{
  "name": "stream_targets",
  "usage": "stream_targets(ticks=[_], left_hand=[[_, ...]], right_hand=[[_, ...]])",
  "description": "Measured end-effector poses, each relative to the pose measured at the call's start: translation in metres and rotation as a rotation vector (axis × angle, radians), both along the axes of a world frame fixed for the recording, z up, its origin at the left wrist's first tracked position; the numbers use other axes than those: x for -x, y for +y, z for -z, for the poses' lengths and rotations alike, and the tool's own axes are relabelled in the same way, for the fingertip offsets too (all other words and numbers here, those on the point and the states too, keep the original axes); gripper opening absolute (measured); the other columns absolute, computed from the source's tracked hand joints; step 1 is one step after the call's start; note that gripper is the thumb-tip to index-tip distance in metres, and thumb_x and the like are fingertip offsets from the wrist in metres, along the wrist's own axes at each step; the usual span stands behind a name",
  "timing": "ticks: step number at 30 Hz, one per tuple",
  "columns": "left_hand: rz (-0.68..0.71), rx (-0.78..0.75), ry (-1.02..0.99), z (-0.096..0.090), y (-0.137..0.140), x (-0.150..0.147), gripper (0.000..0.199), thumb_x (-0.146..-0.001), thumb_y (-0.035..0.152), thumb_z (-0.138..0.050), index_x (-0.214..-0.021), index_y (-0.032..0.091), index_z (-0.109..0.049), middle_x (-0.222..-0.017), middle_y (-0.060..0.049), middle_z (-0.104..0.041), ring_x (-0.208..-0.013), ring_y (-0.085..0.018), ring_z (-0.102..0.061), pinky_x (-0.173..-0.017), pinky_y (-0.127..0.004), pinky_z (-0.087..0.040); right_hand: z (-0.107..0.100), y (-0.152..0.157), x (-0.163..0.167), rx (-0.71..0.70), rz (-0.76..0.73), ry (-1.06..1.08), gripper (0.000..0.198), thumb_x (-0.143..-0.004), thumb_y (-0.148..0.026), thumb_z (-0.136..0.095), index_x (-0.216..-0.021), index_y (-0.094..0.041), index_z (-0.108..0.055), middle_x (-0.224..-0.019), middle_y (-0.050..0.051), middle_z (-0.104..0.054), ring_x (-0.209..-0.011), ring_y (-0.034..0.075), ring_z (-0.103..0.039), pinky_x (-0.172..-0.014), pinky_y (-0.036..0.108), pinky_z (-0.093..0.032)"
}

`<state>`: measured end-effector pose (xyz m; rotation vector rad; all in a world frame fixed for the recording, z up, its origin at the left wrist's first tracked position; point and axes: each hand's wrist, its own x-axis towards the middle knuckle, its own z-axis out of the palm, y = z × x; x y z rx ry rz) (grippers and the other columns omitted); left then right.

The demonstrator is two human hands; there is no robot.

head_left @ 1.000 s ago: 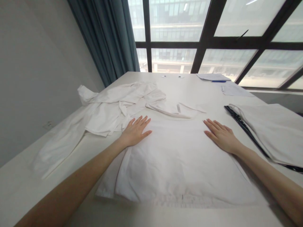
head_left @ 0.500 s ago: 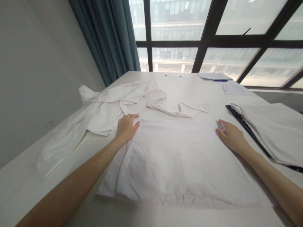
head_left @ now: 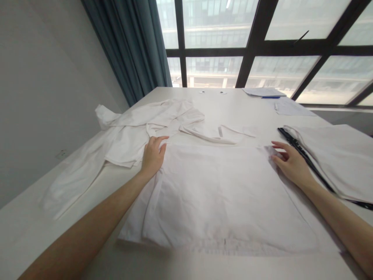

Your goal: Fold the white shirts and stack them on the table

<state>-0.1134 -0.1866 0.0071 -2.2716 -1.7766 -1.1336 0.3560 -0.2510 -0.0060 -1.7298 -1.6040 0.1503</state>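
A folded piece of white cloth [head_left: 224,186] lies in front of me, its far edge running between my hands. A gathered-looking strip with a small dark mark is along its near edge. At the far left corner, my left hand [head_left: 154,155] is open, fingers and thumb apart, resting at the cloth's edge. At the far right corner, my right hand [head_left: 290,161] has its fingers bent and its thumb apart from them, close to a small greyish flap of the corner. Whether its fingertips touch that flap I cannot tell.
A rumpled white garment [head_left: 125,136] spreads over the left of the white table [head_left: 244,112]. Beyond the cloth lies a thin white strip [head_left: 206,135]. Another folded white cloth [head_left: 335,155] rests on a black item [head_left: 311,166] at right. Papers [head_left: 264,92] and a blue pen [head_left: 271,97] lie far back.
My left hand has shifted slightly left, its thumb rising off the cloth. My right hand has drawn a little right and its fingers have parted from the corner. The cloth lies nearly the same.
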Motion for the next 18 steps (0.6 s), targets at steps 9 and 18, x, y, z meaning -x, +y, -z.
stream_targets(ticks=[9, 18], left_hand=[[0.007, -0.068, -0.009, -0.005, -0.004, 0.000, 0.030, -0.096, 0.025, -0.042, -0.116, 0.020, -0.065, -0.098, -0.007, -0.056, -0.098, -0.023, -0.058, -0.093, -0.036, -0.046], [-0.005, -0.101, 0.017, -0.008, -0.015, -0.009, 0.029, -0.099, 0.031, -0.042, -0.115, 0.023, -0.066, -0.103, -0.005, -0.053, -0.083, -0.017, -0.059, -0.071, -0.026, -0.049]], right_hand=[[-0.005, -0.003, 0.000, 0.103, 0.102, 0.011, 0.062, -0.079, -0.050, -0.058, -0.133, -0.021, -0.055, -0.107, 0.013, -0.067, -0.077, 0.025, -0.065, -0.075, 0.043, -0.054], [-0.014, 0.000, -0.006, 0.077, 0.033, -0.008, 0.064, -0.079, -0.055, -0.057, -0.134, -0.022, -0.054, -0.116, 0.015, -0.063, -0.065, 0.020, -0.061, -0.067, 0.040, -0.052]])
